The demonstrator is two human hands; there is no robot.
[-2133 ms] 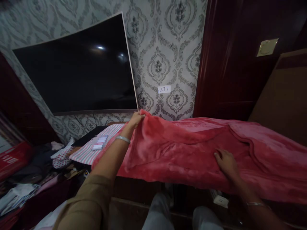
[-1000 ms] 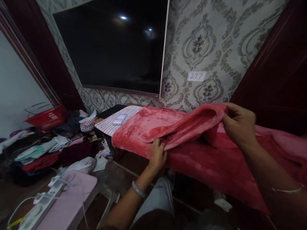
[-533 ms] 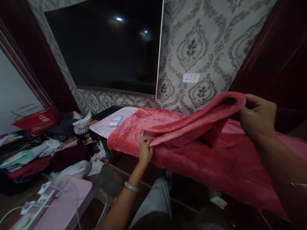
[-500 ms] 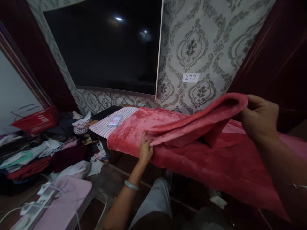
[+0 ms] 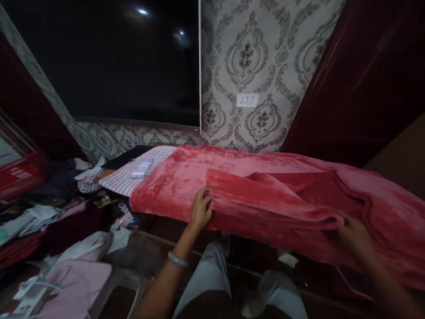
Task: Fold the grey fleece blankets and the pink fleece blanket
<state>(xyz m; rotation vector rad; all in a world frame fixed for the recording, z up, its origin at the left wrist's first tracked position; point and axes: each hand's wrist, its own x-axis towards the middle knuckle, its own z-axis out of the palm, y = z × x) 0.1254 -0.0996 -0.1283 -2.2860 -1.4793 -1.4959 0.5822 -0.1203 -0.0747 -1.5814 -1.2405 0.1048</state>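
Note:
Spread over a long table-like surface is a red plush blanket (image 5: 172, 190), with its near part folded into layers. My left hand (image 5: 201, 207) pinches the corner of the folded section near the blanket's middle. Farther right, my right hand (image 5: 353, 232) grips the rounded end of the same fold, low at the front edge; its fingertips are partly hidden by the cloth. Between both hands the fold lies nearly flat. A striped cloth (image 5: 116, 179) extends from under the blanket's left end.
A large dark television (image 5: 109, 66) hangs on the patterned wall, beside a paper label (image 5: 247, 100). Heaped clothes (image 5: 76, 226) and a red basket (image 5: 23, 175) are at left. A pink stool (image 5: 79, 279) bears a white power strip (image 5: 28, 294) with cables.
My right hand has come down and toward me, lowering the raised end of the fold onto the blanket. My left hand keeps its pinch on the corner. The view has shifted right.

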